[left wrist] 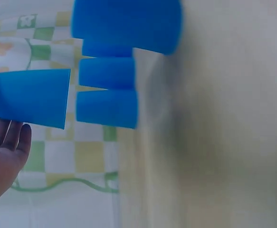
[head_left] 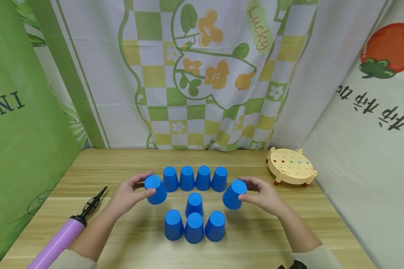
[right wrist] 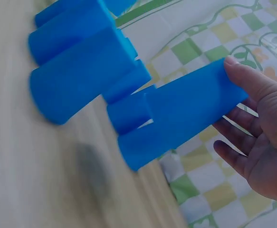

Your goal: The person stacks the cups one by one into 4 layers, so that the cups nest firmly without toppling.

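My left hand (head_left: 131, 192) pinches an upside-down blue plastic cup (head_left: 156, 189) between thumb and fingers, left of the back row. In the left wrist view, that cup (left wrist: 29, 97) is held above the wooden table. On the other side, my right hand (head_left: 264, 196) grips a second blue cup (head_left: 233, 196), slightly tilted, to the right of the group. The right wrist view has this cup (right wrist: 195, 107) overlapping the row behind it. Between the hands, a back row of several inverted cups (head_left: 187, 178), a single middle cup (head_left: 194, 204) and a front row of three (head_left: 193, 228) stand on the table.
A purple hand pump (head_left: 62, 237) with a black nozzle lies at the left, beside my left forearm. At the back right corner stands a small yellow pegged stand (head_left: 291, 166) on short legs. A patterned curtain (head_left: 202, 123) hangs behind the wooden table (head_left: 256, 239).
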`<state>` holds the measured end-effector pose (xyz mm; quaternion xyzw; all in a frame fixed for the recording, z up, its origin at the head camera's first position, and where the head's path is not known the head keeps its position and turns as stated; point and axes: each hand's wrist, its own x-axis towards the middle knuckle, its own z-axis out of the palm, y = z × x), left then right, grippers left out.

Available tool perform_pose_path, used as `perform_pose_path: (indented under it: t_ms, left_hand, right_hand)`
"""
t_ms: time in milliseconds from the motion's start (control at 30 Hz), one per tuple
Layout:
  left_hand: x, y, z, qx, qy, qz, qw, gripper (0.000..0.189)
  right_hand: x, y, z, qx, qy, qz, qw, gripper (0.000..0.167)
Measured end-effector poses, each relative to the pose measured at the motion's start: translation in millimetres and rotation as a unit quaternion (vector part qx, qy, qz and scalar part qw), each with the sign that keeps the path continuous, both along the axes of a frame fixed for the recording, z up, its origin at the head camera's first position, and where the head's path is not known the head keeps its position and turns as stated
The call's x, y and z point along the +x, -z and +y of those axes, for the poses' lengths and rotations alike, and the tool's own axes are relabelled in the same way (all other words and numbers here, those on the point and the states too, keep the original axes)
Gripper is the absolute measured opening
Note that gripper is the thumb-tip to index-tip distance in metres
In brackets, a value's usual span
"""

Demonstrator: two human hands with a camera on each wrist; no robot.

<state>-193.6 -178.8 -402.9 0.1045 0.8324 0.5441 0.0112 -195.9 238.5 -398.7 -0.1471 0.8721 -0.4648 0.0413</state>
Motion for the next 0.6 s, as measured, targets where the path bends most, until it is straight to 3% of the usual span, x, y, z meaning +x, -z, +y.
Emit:
perform_pose_path:
  t_ms: [133, 333, 600]
  left_hand:
    - [-27.7, -10.3, 17.3, 0.016, -0.014, -0.013, 0.9997, 0.061]
    - [-64.0, -12.6, 43.4, 0.043, -0.029, -0.018, 0.9985, 0.062]
    - [-92.7, -6.4, 66.6, 0.038, -0.056, -0.021, 0.9975, 0.064]
  right_hand:
    - [-19.5, -11.1, -15.4, -0.016, 0.028, -0.014, 0.9994, 0.059]
    - [-47.8, -17.3, -43.5, -0.028, 0.06, -0.016, 0.9977, 0.062]
    - [-75.4, -16.4, -67.2, -0.038, 0.109, -0.013, 0.9933, 0.062]
